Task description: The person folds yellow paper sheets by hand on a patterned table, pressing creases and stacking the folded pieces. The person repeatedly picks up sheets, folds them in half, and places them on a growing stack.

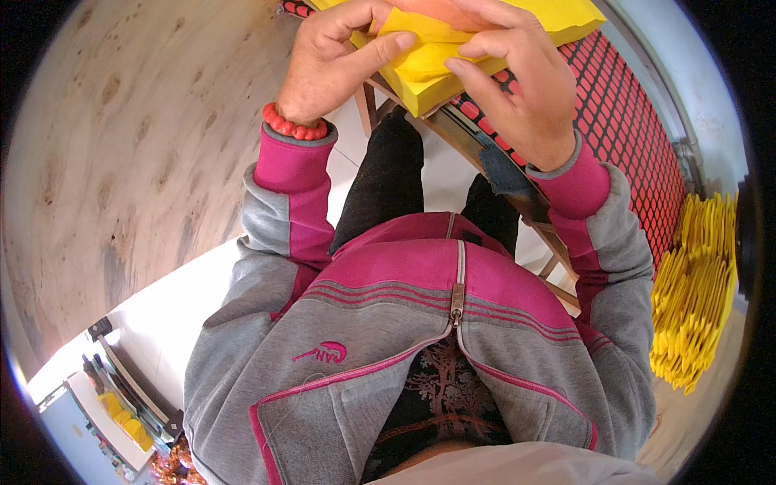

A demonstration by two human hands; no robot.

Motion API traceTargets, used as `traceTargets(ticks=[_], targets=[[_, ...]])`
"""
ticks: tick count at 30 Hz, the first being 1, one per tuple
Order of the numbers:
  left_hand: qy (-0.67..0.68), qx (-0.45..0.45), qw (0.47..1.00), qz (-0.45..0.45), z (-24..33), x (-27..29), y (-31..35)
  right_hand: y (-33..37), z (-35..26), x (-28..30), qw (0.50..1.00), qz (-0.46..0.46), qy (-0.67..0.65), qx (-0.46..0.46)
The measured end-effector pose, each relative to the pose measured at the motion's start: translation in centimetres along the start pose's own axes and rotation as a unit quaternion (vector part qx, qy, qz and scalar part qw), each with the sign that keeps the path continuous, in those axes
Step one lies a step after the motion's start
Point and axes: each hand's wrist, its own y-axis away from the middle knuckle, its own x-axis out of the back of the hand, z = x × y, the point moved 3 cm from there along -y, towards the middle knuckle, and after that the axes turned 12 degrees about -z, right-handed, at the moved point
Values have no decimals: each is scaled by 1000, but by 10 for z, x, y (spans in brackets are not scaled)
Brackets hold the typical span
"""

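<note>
Currently left hand point(323, 61), red bead bracelet point(293, 125) at its wrist, pinches the top yellow sheet point(420, 48) thumb-to-forefinger, sheet lying between both hands atop the yellow paper stack point(501, 48), right hand point(517, 81) pressing fingers curled on it, equally near.

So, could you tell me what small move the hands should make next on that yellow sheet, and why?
Probably press the fold flat: the left hand and right hand both pinch the top yellow sheet, which bulges up, creased but not flattened, above the yellow stack.
</note>
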Motion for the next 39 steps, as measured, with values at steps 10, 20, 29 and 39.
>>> traceTargets(ticks=[10,20,29,39], targets=[[-51,-53,996,52,16,-10,-8,-7,-2,-2,993,-67,72,63],[13,-40,998,43,15,-10,-5,-3,-1,-6,999,-42,10,1],[-18,-85,995,-54,4,5,1,-9,-7,-2,999,-36,-22,-17],[-72,-78,994,24,11,-9,-4,-4,-2,-4,999,8,3,40]])
